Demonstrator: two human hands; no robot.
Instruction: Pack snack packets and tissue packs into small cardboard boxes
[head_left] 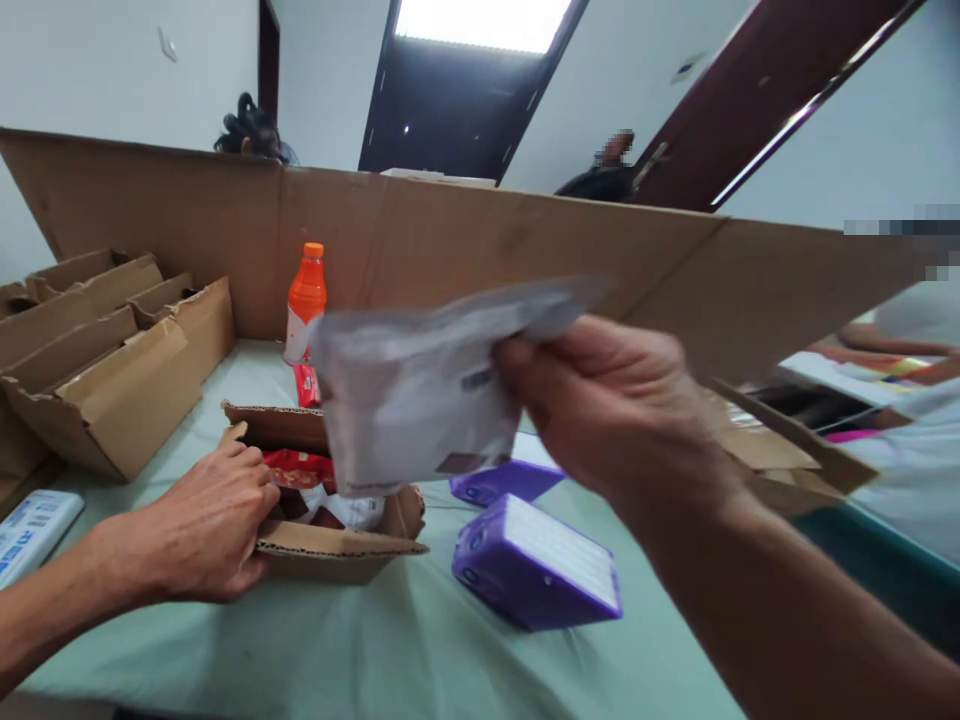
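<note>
One pkt [412,400], R hand [611,405] pinching R end, bulk to L

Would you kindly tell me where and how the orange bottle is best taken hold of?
Probably by its narrowing shoulder just below the cap, coming from above. The orange bottle stands upright, with the cardboard panel behind it and a red item near its foot, so the top looks freest.
</note>
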